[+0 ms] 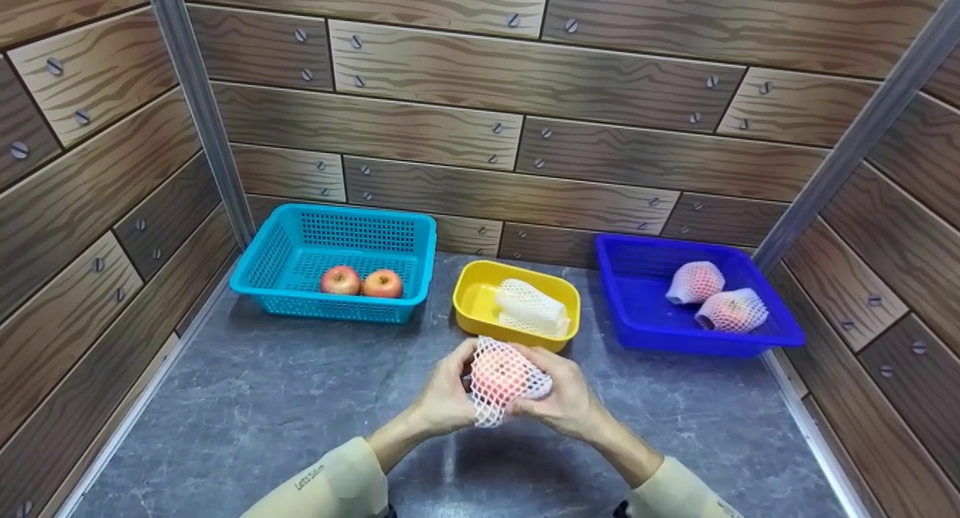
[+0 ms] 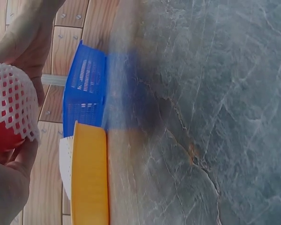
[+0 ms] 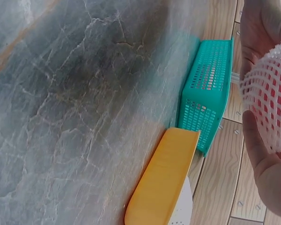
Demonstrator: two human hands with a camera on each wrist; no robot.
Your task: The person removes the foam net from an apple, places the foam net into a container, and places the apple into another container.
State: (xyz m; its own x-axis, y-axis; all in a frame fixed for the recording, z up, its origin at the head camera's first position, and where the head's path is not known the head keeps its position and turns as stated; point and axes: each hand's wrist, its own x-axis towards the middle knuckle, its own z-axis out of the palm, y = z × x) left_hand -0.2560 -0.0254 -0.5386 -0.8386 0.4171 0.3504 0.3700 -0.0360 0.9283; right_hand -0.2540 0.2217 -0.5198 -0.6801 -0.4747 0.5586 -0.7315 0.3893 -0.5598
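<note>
Both hands hold one red apple (image 1: pixel 499 375) in a white foam net sleeve (image 1: pixel 491 411), raised in front of the yellow tub. My left hand (image 1: pixel 448 392) grips it from the left, thumb and fingers around its side. From the right, my right hand (image 1: pixel 566 394) grips the sleeved apple, where a loose end of the net sticks out. In the left wrist view, the net (image 2: pixel 11 98) covers much of the apple and red skin (image 2: pixel 4 136) shows below its edge. The right wrist view has the net (image 3: pixel 271 93) stretched over the fruit between the hands.
A yellow tub (image 1: pixel 466 319) with white foam nets (image 1: pixel 531 306) stands just beyond the hands. At left, a teal basket (image 1: pixel 262 274) holds two bare apples (image 1: pixel 340 280). The blue basket (image 1: pixel 630 308) at right holds two netted apples (image 1: pixel 733 311). Wood-patterned walls enclose the grey table.
</note>
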